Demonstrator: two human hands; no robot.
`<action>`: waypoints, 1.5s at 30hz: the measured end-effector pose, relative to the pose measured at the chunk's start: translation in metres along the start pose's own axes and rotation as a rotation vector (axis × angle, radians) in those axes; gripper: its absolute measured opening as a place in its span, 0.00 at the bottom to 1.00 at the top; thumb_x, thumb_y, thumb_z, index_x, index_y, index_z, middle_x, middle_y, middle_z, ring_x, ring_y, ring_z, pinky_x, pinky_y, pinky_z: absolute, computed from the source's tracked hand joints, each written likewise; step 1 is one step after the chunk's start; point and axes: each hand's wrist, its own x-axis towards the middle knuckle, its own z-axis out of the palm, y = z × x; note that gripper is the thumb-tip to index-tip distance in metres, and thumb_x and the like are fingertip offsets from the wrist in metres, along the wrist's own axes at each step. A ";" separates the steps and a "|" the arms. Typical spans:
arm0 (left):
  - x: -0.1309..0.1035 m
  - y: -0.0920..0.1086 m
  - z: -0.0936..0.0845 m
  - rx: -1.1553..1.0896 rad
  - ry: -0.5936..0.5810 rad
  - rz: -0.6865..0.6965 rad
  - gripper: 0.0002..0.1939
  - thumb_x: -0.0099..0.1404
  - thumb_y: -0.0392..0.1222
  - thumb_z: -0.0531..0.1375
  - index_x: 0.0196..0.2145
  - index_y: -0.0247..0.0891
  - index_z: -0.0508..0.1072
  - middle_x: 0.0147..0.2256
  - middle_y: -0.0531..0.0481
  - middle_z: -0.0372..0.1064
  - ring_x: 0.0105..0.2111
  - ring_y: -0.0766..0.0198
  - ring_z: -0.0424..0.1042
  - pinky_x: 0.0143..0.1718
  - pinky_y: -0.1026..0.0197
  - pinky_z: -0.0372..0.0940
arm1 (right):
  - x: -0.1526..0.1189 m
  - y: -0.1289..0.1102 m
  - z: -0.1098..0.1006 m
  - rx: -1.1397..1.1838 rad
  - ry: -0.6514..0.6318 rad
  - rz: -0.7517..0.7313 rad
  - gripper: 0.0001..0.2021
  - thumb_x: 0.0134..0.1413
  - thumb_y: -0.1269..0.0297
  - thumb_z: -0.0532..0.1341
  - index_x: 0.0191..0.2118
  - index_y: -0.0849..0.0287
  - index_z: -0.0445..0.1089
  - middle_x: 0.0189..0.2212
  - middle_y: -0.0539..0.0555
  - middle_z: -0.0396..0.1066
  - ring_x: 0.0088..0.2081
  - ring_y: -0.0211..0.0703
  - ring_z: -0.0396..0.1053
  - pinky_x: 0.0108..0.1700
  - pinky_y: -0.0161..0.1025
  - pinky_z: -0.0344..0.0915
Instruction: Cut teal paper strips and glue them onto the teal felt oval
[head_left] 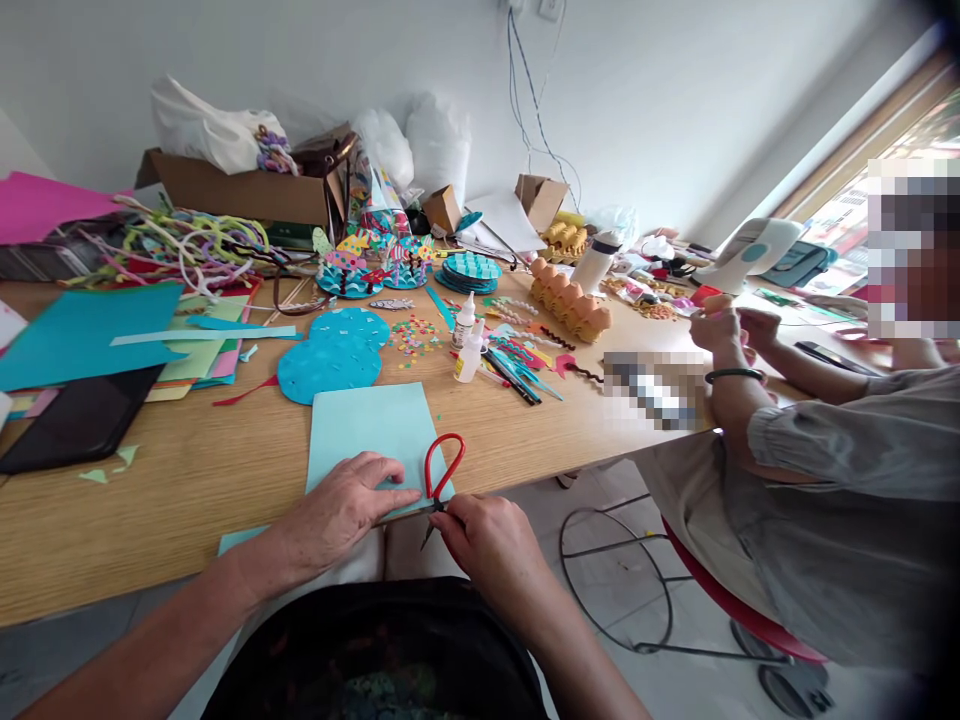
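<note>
Working in the head view at the near edge of the table (225, 480). Pressing the left hand (349, 505) down on the pale blue paper (367, 425), fingers partly spread. Pinching the red-handled scissors (437, 492) near the pivot, fingers of the right hand (491, 535) closed on them, loops up, blades down. Seemingly early with this sheet: no cut visible (near edge partly hidden, so cannot tell for sure). Apparently finished with cutting the rounded blue shape (330, 360) just beyond.

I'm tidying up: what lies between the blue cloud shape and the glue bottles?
Small colourful bits lie scattered there, with a blue strip toward the back, as the head view shows.
</note>
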 end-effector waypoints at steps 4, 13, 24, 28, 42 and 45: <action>0.000 0.000 0.000 0.010 -0.003 0.003 0.17 0.65 0.33 0.50 0.47 0.48 0.70 0.40 0.47 0.64 0.40 0.58 0.61 0.41 0.57 0.60 | -0.002 -0.001 -0.002 0.001 -0.014 -0.006 0.10 0.57 0.64 0.56 0.27 0.58 0.71 0.26 0.51 0.75 0.28 0.37 0.70 0.27 0.33 0.49; 0.000 0.001 0.000 -0.003 -0.012 -0.020 0.17 0.65 0.33 0.50 0.46 0.47 0.71 0.40 0.47 0.64 0.41 0.58 0.61 0.42 0.57 0.60 | -0.001 -0.004 0.001 -0.017 -0.012 -0.001 0.11 0.57 0.63 0.56 0.27 0.58 0.71 0.26 0.51 0.75 0.28 0.38 0.71 0.26 0.34 0.48; -0.011 -0.001 -0.004 -0.004 -0.024 0.029 0.15 0.67 0.35 0.49 0.49 0.42 0.67 0.45 0.47 0.66 0.46 0.60 0.63 0.48 0.58 0.62 | -0.001 -0.008 0.002 0.011 -0.016 -0.005 0.10 0.57 0.63 0.56 0.27 0.57 0.71 0.26 0.51 0.75 0.28 0.37 0.70 0.26 0.33 0.49; -0.026 -0.004 -0.004 0.028 -0.018 0.045 0.17 0.67 0.32 0.48 0.51 0.42 0.65 0.51 0.48 0.64 0.52 0.62 0.62 0.53 0.59 0.60 | 0.001 -0.007 0.001 -0.012 -0.016 -0.010 0.10 0.57 0.63 0.56 0.28 0.57 0.71 0.26 0.51 0.75 0.27 0.37 0.70 0.26 0.33 0.48; -0.007 -0.012 0.004 -0.051 -0.006 -0.004 0.21 0.65 0.27 0.45 0.49 0.40 0.69 0.51 0.46 0.64 0.52 0.62 0.62 0.53 0.59 0.60 | 0.010 -0.004 0.003 -0.094 0.026 0.018 0.12 0.57 0.60 0.55 0.27 0.57 0.71 0.27 0.51 0.75 0.28 0.39 0.71 0.24 0.36 0.44; -0.007 -0.012 0.003 -0.067 -0.012 -0.006 0.20 0.65 0.27 0.45 0.48 0.40 0.70 0.50 0.45 0.65 0.52 0.61 0.62 0.53 0.59 0.60 | 0.010 -0.003 0.005 -0.088 0.037 0.004 0.12 0.58 0.60 0.55 0.27 0.57 0.70 0.26 0.51 0.75 0.27 0.39 0.71 0.24 0.36 0.44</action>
